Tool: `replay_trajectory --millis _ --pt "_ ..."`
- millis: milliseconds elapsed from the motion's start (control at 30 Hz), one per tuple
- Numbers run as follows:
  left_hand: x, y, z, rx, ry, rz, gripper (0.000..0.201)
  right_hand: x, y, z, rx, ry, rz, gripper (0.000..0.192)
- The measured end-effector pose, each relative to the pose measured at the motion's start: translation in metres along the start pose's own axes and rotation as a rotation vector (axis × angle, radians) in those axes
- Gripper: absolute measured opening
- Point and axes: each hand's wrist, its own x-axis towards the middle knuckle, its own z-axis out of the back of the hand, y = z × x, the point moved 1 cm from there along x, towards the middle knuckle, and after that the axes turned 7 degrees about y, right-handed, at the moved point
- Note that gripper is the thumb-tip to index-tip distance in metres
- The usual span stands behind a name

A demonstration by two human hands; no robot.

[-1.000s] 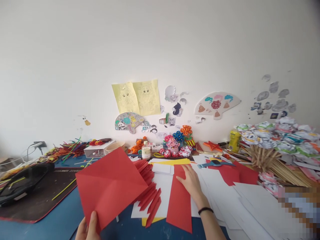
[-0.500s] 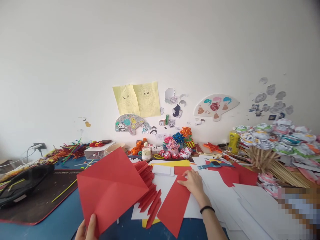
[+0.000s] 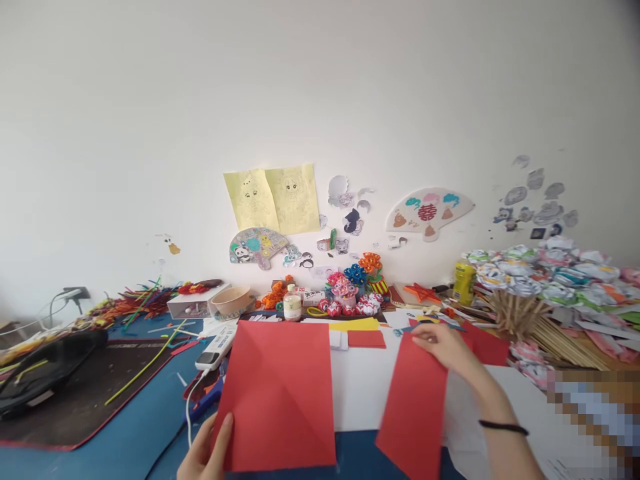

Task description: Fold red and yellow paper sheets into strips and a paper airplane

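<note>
My left hand (image 3: 207,447) grips the lower left edge of a square red paper sheet (image 3: 280,400), thumb in front and fingers behind. A diagonal crease runs across that sheet. On the right, my right hand (image 3: 445,347) pinches the top of a red paper strip (image 3: 415,413), which hangs tilted over the white paper (image 3: 357,393). The two red pieces are apart. A small red paper piece (image 3: 367,339) lies on the white paper between them.
A power strip (image 3: 216,347) with a white cable lies left of the red sheet. A glue bottle (image 3: 293,305) and craft flowers (image 3: 345,287) line the wall. White paper flowers on sticks (image 3: 520,320) crowd the right. A dark mat (image 3: 120,380) covers the left side.
My right hand has lifted the red strip off the white paper and moved right. My left hand has shifted the red sheet rightward and turned it upright, over the folded red strips, now hidden.
</note>
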Motion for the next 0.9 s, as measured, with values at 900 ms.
replay_trajectory --millis 900 --pt "-0.008 -0.032 -0.046 0.103 0.033 -0.106 0.053 0.004 0.134 -0.18 1.0 0.387 -0.089 0.046"
